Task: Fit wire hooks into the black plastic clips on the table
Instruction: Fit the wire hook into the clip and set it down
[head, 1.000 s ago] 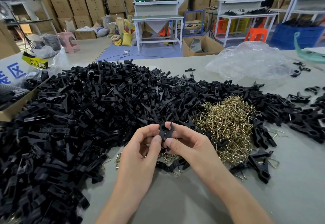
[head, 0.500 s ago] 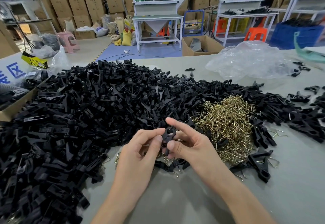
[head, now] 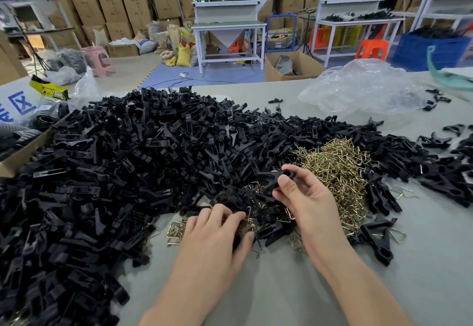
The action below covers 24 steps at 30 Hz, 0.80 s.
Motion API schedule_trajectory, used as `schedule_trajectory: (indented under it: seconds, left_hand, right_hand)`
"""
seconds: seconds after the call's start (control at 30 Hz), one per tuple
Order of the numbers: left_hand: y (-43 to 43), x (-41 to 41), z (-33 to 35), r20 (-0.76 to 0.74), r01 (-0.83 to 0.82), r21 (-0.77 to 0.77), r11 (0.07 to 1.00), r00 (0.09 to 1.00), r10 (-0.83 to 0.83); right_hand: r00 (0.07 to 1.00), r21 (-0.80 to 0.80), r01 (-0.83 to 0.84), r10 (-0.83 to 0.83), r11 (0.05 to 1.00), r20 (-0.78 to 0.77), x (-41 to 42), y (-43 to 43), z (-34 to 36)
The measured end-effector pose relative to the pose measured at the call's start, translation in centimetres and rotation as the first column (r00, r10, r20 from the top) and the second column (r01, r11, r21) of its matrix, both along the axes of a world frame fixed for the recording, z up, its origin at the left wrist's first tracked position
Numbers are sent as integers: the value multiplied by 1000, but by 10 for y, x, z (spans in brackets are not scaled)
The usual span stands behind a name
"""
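Right hand (head: 307, 197) pinches a black clip (head: 273, 182), raised; left hand (head: 215, 236) apart, down among loose wire hooks (head: 176, 231), grip unclear. I'd tease out one hook singly before bringing it to the clip.

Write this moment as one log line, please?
right hand: holds black clip | left hand: on loose wire hooks | hook in clip: none seen

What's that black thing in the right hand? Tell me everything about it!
It's a black clip, smooth like plastic, with a round hole at its upper end. The right hand pinches it between thumb and fingers, holding it tilted over the big heap of clips, beside the golden wire hooks.
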<state>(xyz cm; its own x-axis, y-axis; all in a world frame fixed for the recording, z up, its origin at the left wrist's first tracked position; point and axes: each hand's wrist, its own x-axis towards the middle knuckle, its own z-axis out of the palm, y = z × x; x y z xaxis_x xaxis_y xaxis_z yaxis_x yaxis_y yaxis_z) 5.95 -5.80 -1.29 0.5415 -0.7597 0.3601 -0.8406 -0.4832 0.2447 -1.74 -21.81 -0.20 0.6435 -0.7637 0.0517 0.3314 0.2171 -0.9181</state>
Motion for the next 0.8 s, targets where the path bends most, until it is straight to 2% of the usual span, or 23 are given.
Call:
schedule_trajectory:
  seconds: [0.2, 0.33, 0.53, 0.8]
  left_hand:
    - [-4, 1, -3, -45, -65, -2, 998, 997, 64]
    - [-3, 0, 1, -36, -84, -115, 990, 996, 80]
    - [-3, 3, 4, -290, -131, -322, 938, 956, 34]
    - [-1, 6, 4, -468, -255, -385, 887, 882, 51]
  right_hand:
    - [999, -35, 20, -21, 999, -36, -1, 3, 0]
    - [999, -30, -1, 1, 1000, -32, -1, 5, 1]
    - [998, 33, -67, 67, 997, 0, 2, 8, 3]
    - [994, 8, -106, 107, 994, -11, 2, 11, 3]
